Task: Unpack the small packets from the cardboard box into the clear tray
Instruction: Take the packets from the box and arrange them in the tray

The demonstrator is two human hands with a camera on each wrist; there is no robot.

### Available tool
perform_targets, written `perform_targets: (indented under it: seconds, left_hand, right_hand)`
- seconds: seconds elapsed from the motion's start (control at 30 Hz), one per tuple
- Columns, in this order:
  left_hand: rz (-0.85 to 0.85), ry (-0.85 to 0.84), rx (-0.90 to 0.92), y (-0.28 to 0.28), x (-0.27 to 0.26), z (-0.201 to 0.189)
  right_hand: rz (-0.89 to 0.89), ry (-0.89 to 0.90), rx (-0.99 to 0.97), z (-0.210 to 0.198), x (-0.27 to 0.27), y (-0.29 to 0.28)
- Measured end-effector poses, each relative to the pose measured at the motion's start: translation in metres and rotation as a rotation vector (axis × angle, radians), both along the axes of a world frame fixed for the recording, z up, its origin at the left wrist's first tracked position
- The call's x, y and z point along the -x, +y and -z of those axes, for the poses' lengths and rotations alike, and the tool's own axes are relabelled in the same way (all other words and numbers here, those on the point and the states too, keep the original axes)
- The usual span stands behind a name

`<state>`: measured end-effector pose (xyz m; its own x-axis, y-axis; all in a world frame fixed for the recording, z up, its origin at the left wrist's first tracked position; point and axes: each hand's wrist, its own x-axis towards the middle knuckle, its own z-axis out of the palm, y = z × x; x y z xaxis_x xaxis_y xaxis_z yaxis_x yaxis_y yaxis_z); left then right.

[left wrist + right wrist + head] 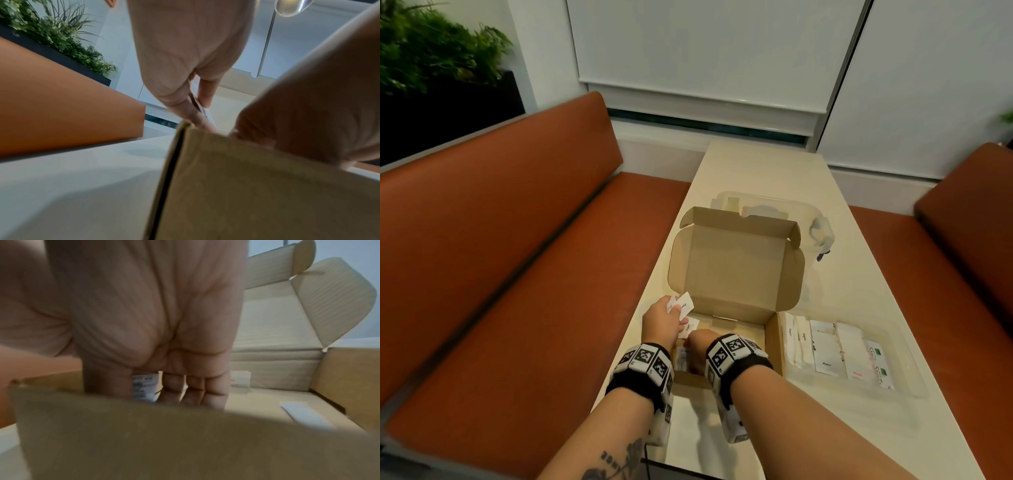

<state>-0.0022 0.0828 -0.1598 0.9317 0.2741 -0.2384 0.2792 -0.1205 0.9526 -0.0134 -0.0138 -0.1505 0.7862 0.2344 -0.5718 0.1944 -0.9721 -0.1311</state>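
Note:
The open cardboard box (732, 270) stands mid-table with its lid upright. My left hand (666, 315) is at the box's left wall and pinches a few white packets (683, 305) between thumb and fingers; the left wrist view shows their edges (198, 104). My right hand (700, 342) reaches down into the box's near left corner. In the right wrist view its thumb and fingers (193, 394) close around one printed packet (144, 386). Two more packets (304, 413) lie on the box floor. The clear tray (907, 359), right of the box, holds rows of packets (828, 353).
A second clear container (774, 202) stands behind the box lid, with a white object (822, 236) beside it. Orange benches (517, 274) flank the narrow cream table (859, 274). A planter (431, 68) sits far left. The box's near wall (185, 443) blocks much of both wrist views.

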Motion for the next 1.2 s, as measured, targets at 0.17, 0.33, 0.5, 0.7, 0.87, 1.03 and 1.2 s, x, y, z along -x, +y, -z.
perform_targets:
  seconds: [0.17,0.33,0.5,0.7,0.87,1.03,1.2]
  left_hand:
    - [0.016,-0.002,-0.008,-0.004,0.000,-0.001]
    - [0.036,0.008,0.035,-0.021,0.001,-0.009]
    - [0.105,0.047,0.128,-0.037,0.000,-0.019]
    - [0.148,-0.020,-0.004,-0.046,0.001,-0.024]
    - [0.104,-0.033,-0.015,-0.039,0.004,-0.020]
    - [0.042,-0.022,-0.040,-0.031,0.002,-0.016]
    - [0.062,-0.013,-0.013,-0.032,0.003,-0.013]
  right_hand:
    - [0.081,-0.009,-0.101,-0.030,-0.013,-0.020]
    - [0.369,-0.133,-0.405,-0.053,-0.023,-0.052]
    - [0.448,-0.198,-0.602,-0.058,-0.023,-0.063]
    - [0.483,-0.165,-0.714,-0.052,-0.022,-0.061]
    - [0.591,-0.129,-0.721,-0.053,-0.025,-0.064]
    - [0.412,-0.077,-0.121,-0.049,-0.026,-0.075]
    - [0.383,-0.023,0.015,-0.035,-0.025,-0.073]
